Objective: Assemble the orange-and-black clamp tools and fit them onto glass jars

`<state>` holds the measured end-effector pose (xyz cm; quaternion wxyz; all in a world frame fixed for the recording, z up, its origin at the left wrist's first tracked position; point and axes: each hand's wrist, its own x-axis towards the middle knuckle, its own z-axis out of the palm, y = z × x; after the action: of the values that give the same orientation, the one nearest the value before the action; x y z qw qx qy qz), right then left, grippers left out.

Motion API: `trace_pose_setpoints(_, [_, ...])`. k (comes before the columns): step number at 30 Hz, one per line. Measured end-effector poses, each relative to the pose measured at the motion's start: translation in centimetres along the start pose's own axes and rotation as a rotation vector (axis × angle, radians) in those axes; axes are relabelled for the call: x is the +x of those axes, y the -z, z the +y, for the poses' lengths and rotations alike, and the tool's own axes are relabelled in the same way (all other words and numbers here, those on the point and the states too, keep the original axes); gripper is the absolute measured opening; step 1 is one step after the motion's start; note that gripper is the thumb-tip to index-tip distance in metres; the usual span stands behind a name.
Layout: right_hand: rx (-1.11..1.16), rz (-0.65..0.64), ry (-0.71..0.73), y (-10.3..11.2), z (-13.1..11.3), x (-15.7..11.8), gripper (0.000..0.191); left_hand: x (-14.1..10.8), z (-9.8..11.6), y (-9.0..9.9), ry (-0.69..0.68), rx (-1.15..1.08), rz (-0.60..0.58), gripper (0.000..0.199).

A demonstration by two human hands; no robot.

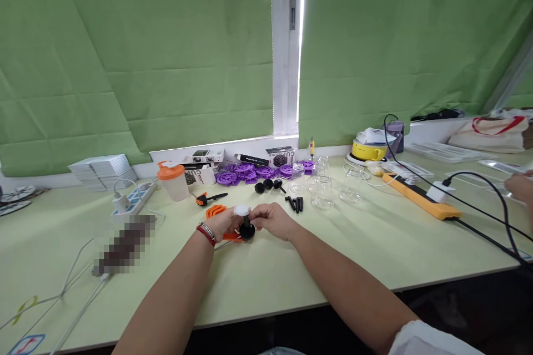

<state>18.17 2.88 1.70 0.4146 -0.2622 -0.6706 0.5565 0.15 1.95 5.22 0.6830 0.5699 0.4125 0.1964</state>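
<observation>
Both hands meet over the table at a small black part (247, 231) with a round disc, a short stem and a white, rounded piece (241, 210) at its upper end. From the left, my left hand (225, 225) is closed around it. Fingers of my right hand (272, 221) are pinched against the stem's right side. Orange curved pieces (215, 211) lie just behind my left hand, and more orange shows beneath it. An orange and black tool-like item (202, 199) rests farther back. My fingers partly cover the black part.
Purple wheel-shaped pieces (245, 171), black balls (260, 188), black tubes (298, 204) and clear domes (322, 199) lie beyond my hands. An orange-lidded cup (173, 184) stands left. Power strips (420, 197) and cables flank both sides. Another person's hand (520, 186) shows far right.
</observation>
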Motion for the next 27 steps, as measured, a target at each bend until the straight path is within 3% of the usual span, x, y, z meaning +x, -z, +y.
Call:
trace_pose_setpoints(6, [0.027,0.000,-0.029,-0.3,0.1,0.1,0.024,-0.6,-0.1,-0.2,-0.002,0.010,-0.002,0.050])
trace_pose_setpoints(8, [0.017,0.014,-0.036,-0.3,0.1,0.1,0.028,-0.8,-0.1,-0.3,-0.010,0.061,0.047,0.049])
trace_pose_setpoints(12, [-0.039,0.058,-0.072,0.0,-0.2,-0.3,0.034,-1.3,0.4,-1.0,-0.115,0.245,0.250,0.045])
trace_pose_setpoints(14, [-0.011,-0.018,-0.089,0.2,-0.4,-0.6,0.043,-1.4,0.7,-1.8,-0.219,0.412,0.400,0.046])
trace_pose_setpoints(17, [0.135,-0.182,-0.122,0.3,-0.9,-1.0,0.055,-1.1,0.6,-3.5,-0.421,0.697,0.658,0.069])
trace_pose_setpoints(19, [0.219,-0.194,-0.143,0.3,-1.2,-1.2,0.050,-0.7,0.2,-4.5,-0.552,0.836,0.747,0.086])
trace_pose_setpoints(22, [0.186,-0.132,-0.147,0.5,-1.3,-1.2,0.036,-0.4,-0.4,-5.2,-0.660,0.987,0.780,0.096])
trace_pose_setpoints(25, [-0.021,-0.007,-0.082,0.9,-0.7,-0.8,0.026,-0.5,-0.4,-4.9,-0.678,1.020,0.838,0.092])
trace_pose_setpoints(27, [-0.216,0.060,-0.028,1.1,-0.2,-0.6,0.021,-0.5,-0.3,-4.2,-0.601,0.948,0.915,0.079])
